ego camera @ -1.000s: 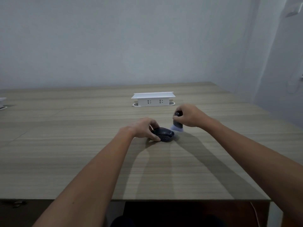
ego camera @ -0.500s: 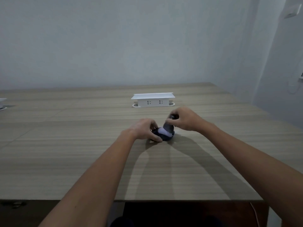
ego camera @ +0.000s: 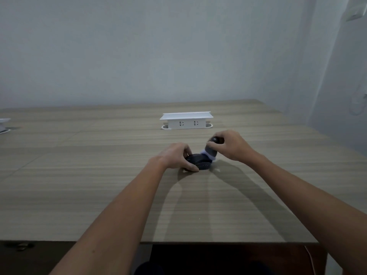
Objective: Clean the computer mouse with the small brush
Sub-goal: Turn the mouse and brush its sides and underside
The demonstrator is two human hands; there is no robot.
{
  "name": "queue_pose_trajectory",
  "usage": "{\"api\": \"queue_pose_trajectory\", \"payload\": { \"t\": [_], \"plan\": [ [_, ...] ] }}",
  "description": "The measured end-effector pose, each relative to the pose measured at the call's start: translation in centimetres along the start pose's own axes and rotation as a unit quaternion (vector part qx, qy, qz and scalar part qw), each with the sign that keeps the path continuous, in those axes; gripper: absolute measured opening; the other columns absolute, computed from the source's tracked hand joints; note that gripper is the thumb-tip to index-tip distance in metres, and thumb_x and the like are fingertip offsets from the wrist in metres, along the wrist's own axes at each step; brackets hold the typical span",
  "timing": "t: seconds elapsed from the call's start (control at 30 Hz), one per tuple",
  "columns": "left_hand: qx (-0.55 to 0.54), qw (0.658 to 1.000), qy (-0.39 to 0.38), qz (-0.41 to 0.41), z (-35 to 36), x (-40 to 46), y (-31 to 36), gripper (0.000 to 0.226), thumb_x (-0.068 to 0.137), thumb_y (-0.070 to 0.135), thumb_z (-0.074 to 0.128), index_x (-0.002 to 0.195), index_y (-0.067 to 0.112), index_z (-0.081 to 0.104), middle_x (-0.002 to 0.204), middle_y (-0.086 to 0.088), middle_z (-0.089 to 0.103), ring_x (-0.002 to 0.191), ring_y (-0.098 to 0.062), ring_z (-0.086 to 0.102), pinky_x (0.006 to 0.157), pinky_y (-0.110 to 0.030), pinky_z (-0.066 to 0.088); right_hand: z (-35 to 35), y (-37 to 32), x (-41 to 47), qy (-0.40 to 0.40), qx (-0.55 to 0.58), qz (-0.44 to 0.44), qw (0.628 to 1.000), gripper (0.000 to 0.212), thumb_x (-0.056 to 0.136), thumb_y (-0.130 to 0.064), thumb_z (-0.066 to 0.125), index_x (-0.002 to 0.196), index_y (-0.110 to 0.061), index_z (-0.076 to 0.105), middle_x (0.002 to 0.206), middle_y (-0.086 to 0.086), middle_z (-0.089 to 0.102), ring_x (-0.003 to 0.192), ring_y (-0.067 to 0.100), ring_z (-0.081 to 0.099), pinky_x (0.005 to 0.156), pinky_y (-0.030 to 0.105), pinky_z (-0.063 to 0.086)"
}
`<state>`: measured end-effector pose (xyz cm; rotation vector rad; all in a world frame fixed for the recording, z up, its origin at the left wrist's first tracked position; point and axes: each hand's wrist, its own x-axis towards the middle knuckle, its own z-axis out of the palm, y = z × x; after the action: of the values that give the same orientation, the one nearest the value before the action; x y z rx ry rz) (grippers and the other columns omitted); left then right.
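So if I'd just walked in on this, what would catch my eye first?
Two bare arms reach to the middle of a wooden table. The left hand steadies a dark computer mouse on the wood, while the right hand tilts a small dark brush, its pale bristles on the mouse's right end. Beyond them a white pop-up socket box stands against a bare wall.
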<state>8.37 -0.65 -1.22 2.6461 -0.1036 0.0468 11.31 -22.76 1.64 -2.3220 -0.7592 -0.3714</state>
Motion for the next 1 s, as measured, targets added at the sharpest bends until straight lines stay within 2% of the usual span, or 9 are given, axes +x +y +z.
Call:
{"api": "queue_pose_trajectory", "payload": {
  "t": [0.1, 0.23, 0.37, 0.47, 0.57, 0.7, 0.77, 0.87, 1.0],
  "plan": [
    [-0.009, 1.000, 0.002, -0.003, 0.1, -0.2, 0.0, 0.067, 0.054, 0.052, 0.093, 0.107, 0.021, 0.067, 0.095, 0.008, 0.065, 0.095, -0.017, 0.063, 0.084, -0.035, 0.056, 0.1, 0.2, 0.3, -0.008, -0.012, 0.036, 0.999, 0.020, 0.082, -0.017, 0.066, 0.077, 0.001, 0.076, 0.071, 0.013, 0.072, 0.064, 0.018, 0.059, 0.056, 0.026, 0.043],
    [-0.022, 1.000, 0.015, -0.005, 0.3, -0.4, 0.0, 0.068, 0.054, 0.053, 0.093, 0.108, 0.019, 0.068, 0.101, 0.003, 0.068, 0.095, -0.016, 0.063, 0.077, -0.028, 0.051, -0.2, 0.1, 0.6, 0.006, -0.012, 0.067, 0.998, 0.017, 0.081, -0.011, 0.065, 0.075, 0.001, 0.076, 0.074, 0.014, 0.074, 0.065, 0.021, 0.061, 0.051, 0.020, 0.043],
    [-0.023, 0.999, 0.029, -0.011, 0.5, -0.6, 0.1, 0.067, 0.053, 0.053, 0.093, 0.104, 0.018, 0.068, 0.100, 0.001, 0.069, 0.094, -0.018, 0.064, 0.078, -0.032, 0.053, 0.5, -0.6, 0.5, -0.006, 0.055, 0.080, 0.995, 0.028, 0.085, -0.020, 0.067, 0.083, 0.007, 0.071, 0.080, 0.025, 0.071, 0.058, 0.017, 0.053, 0.055, 0.029, 0.044],
    [-0.026, 0.999, 0.032, -0.015, 0.6, -0.8, 0.3, 0.068, 0.052, 0.054, 0.093, 0.104, 0.018, 0.068, 0.098, 0.002, 0.068, 0.093, -0.017, 0.064, 0.078, -0.031, 0.053, -0.2, -0.1, 0.6, -0.009, -0.011, 0.076, 0.997, 0.019, 0.082, -0.010, 0.064, 0.074, 0.004, 0.074, 0.071, 0.017, 0.072, 0.064, 0.027, 0.063, 0.055, 0.026, 0.045],
    [-0.022, 0.999, 0.041, -0.018, 0.8, -0.8, 0.5, 0.070, 0.051, 0.057, 0.092, 0.102, 0.017, 0.068, 0.095, 0.002, 0.068, 0.090, -0.018, 0.064, 0.077, -0.033, 0.053, -0.6, 0.0, 0.3, 0.006, 0.005, 0.048, 0.999, 0.020, 0.083, -0.016, 0.066, 0.077, 0.000, 0.075, 0.066, 0.009, 0.068, 0.057, 0.015, 0.056, 0.052, 0.015, 0.042],
    [-0.013, 0.998, 0.054, -0.017, 1.2, -0.8, 0.6, 0.073, 0.051, 0.062, 0.090, 0.103, 0.016, 0.067, 0.094, 0.002, 0.068, 0.086, -0.018, 0.063, 0.070, -0.032, 0.050, 0.0, 0.5, -0.2, -0.002, 0.009, 0.054, 0.998, 0.032, 0.086, -0.025, 0.067, 0.082, 0.006, 0.071, 0.076, 0.023, 0.070, 0.057, 0.017, 0.053, 0.059, 0.037, 0.051],
    [-0.018, 0.999, 0.043, -0.015, 1.1, -0.9, 0.5, 0.077, 0.056, 0.065, 0.086, 0.114, 0.018, 0.065, 0.096, 0.004, 0.066, 0.085, -0.014, 0.060, 0.066, -0.026, 0.045, -0.1, 0.8, -0.3, 0.020, -0.007, 0.048, 0.999, 0.029, 0.087, -0.023, 0.066, 0.082, 0.004, 0.073, 0.076, 0.020, 0.072, 0.062, 0.022, 0.059, 0.066, 0.038, 0.052],
    [-0.057, 0.998, 0.019, -0.010, 0.7, -0.8, 0.4, 0.066, 0.081, 0.058, 0.073, 0.134, 0.022, 0.059, 0.104, 0.001, 0.065, 0.095, -0.016, 0.064, 0.077, -0.026, 0.048, -0.4, 0.8, -0.7, 0.066, 0.016, 0.027, 0.997, 0.020, 0.085, -0.022, 0.067, 0.077, -0.007, 0.077, 0.073, 0.008, 0.074, 0.068, 0.019, 0.065, 0.061, 0.020, 0.047],
    [-0.075, 0.997, -0.008, 0.023, 0.3, -0.8, 0.8, 0.044, 0.104, 0.035, 0.048, 0.145, 0.019, 0.055, 0.131, -0.005, 0.061, 0.119, -0.019, 0.058, 0.108, -0.032, 0.042, 0.2, 1.5, -1.7, 0.030, 0.038, 0.038, 0.998, 0.020, 0.089, -0.024, 0.067, 0.085, -0.007, 0.077, 0.073, 0.010, 0.073, 0.061, 0.015, 0.063, 0.062, 0.030, 0.050]
  ]
}}
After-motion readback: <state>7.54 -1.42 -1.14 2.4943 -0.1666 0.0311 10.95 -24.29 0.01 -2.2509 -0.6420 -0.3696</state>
